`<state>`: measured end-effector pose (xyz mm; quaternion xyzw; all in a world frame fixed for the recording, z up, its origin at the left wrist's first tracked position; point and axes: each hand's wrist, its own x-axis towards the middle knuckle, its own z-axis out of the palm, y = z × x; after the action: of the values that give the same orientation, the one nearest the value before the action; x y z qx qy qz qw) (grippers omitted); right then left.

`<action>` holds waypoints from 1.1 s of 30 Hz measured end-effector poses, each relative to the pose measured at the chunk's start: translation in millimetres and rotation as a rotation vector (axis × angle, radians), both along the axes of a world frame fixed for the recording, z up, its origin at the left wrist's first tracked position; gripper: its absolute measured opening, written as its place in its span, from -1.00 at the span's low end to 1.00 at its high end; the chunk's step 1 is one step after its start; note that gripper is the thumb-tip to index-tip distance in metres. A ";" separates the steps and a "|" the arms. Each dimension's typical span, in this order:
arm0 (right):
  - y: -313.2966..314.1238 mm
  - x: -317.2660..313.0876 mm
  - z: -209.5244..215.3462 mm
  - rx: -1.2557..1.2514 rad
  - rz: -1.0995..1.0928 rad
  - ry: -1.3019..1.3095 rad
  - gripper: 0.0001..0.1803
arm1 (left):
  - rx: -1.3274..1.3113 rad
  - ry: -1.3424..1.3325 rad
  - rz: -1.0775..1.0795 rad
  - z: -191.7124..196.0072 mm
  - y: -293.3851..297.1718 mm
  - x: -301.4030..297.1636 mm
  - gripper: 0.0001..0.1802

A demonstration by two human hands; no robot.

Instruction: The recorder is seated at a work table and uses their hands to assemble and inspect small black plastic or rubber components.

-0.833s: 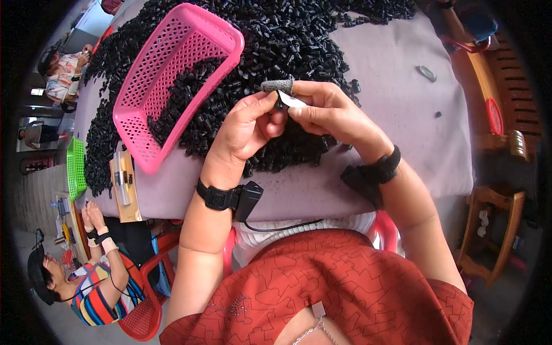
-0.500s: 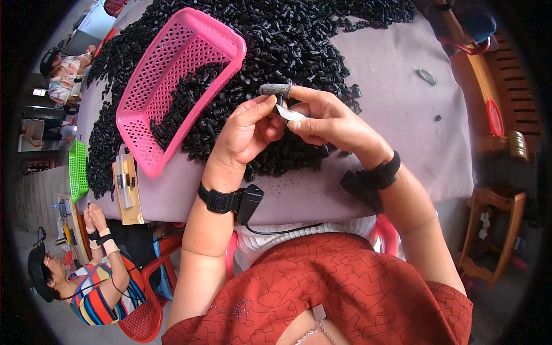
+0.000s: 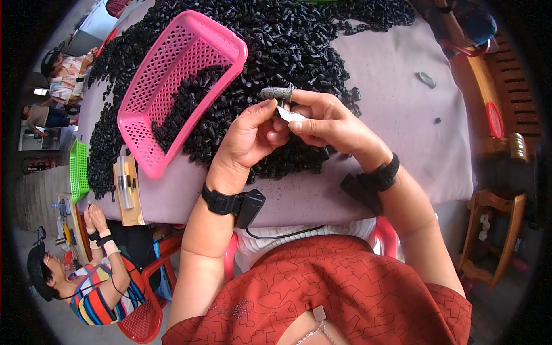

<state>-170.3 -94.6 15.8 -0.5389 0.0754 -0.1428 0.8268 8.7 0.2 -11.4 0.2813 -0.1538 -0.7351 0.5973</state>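
Note:
My left hand (image 3: pixel 248 131) is closed in a pinch on a small black part (image 3: pixel 279 109), mostly hidden by the fingers. Facing it, my right hand (image 3: pixel 328 118) grips a small flat whitish piece that looks like a blade (image 3: pixel 292 115), between thumb and fingers, its edge against the black part. A grey, rough-looking sleeve (image 3: pixel 276 92) covers the tip of my right index finger. Both hands are held above the near edge of a large heap of black plastic parts (image 3: pixel 287 54). A pink perforated basket (image 3: pixel 150 164), tipped on its side, lies left of my hands with black parts inside.
A mauve cloth (image 3: pixel 397 75) covers the table, with a grey oval piece (image 3: pixel 425 79) on the right. At left are a wooden board (image 3: pixel 135 213) with tools and a green basket (image 3: pixel 79 169). A person in stripes (image 3: pixel 106 293) sits at left; others work farther back.
Both hands stay together with only slight shifts of the fingers and the whitish piece. In the background at far left, a person has come further into view.

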 end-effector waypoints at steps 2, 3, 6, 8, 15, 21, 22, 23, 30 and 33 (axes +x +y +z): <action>-0.2 0.1 -0.4 0.006 0.003 -0.009 -0.66 | -0.050 0.002 -0.014 -1.2 -0.5 -0.2 -0.79; -0.2 0.2 -0.5 0.014 0.007 -0.017 -0.68 | -0.050 0.002 -0.016 -2.9 -0.5 0.4 -0.79; -0.6 -0.5 0.5 -0.018 -0.007 -0.005 -0.69 | -0.078 0.035 -0.053 -4.0 -1.1 0.9 -0.78; -0.2 -0.8 0.8 -0.027 -0.015 0.005 -0.68 | -0.051 0.039 -0.032 -1.9 -0.6 -0.9 -0.78; -1.0 -2.8 2.9 -0.034 -0.011 0.004 -0.63 | -0.069 0.047 -0.039 -2.2 -0.3 -2.3 -0.78; -2.9 -0.1 -0.5 -0.017 -0.023 0.005 -0.66 | -0.137 0.031 -0.084 -0.3 -0.6 -2.1 -0.80; -2.8 -0.3 0.0 -0.017 -0.022 0.005 -0.66 | -0.117 0.020 -0.061 0.2 0.1 -2.1 -0.80; -2.4 -1.3 1.3 -0.013 -0.002 -0.001 -0.66 | -0.097 0.009 -0.038 0.8 0.9 -2.0 -0.81; 1.7 -4.3 10.1 -0.070 0.044 0.021 -0.33 | -0.099 -0.033 -0.007 2.6 2.9 0.3 -0.82; 3.4 -3.9 7.3 -0.102 0.002 -0.011 -0.49 | -0.110 -0.021 -0.011 2.4 1.4 -1.1 -0.83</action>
<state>-174.2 -91.1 23.1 -0.5795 0.0629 -0.1485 0.7989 7.5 1.6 -9.0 0.2549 -0.2017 -0.7258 0.6063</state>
